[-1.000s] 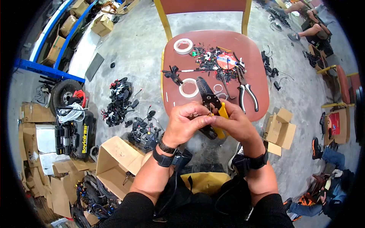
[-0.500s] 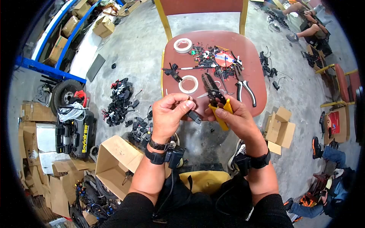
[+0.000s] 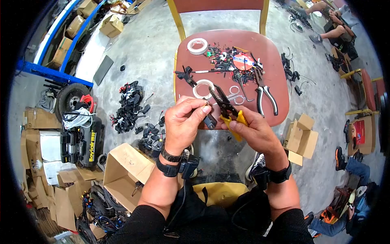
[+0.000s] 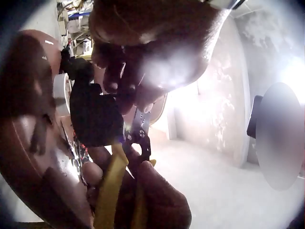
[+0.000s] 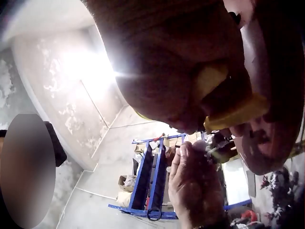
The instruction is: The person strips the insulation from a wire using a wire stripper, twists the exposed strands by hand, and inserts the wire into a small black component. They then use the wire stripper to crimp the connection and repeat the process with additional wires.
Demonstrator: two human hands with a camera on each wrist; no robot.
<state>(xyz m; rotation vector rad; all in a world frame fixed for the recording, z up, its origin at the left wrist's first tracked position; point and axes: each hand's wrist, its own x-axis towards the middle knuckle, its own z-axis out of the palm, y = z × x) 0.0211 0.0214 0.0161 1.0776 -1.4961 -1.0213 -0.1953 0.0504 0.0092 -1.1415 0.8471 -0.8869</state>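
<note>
The left hand (image 3: 181,122) pinches a small black connector piece (image 3: 209,120) between thumb and fingers, just over the chair seat's front edge. In the right hand (image 3: 258,129) are yellow-handled wire strippers (image 3: 225,104), their dark jaws pointing up and left, close to the left fingertips. The left wrist view shows the black piece (image 4: 94,114) large beside the yellow handle (image 4: 112,191); the right fingers wrap the handles. Dim light in the right wrist view hides much of the right hand (image 5: 167,62); beyond it the left hand (image 5: 194,183) shows its bunched fingertips.
On the red chair seat (image 3: 187,53) lie two tape rolls (image 3: 197,46), scissors (image 3: 235,96), black-and-white pliers (image 3: 266,99) and a heap of small connectors (image 3: 221,61). Cardboard boxes (image 3: 301,136) and piles of black parts (image 3: 128,107) are on the floor. Other people sit at the right.
The hands, together around the strippers a second ago, have moved apart, and the black piece now shows below the left fingers. Over the last half second the strippers have tipped left toward the left fingertips.
</note>
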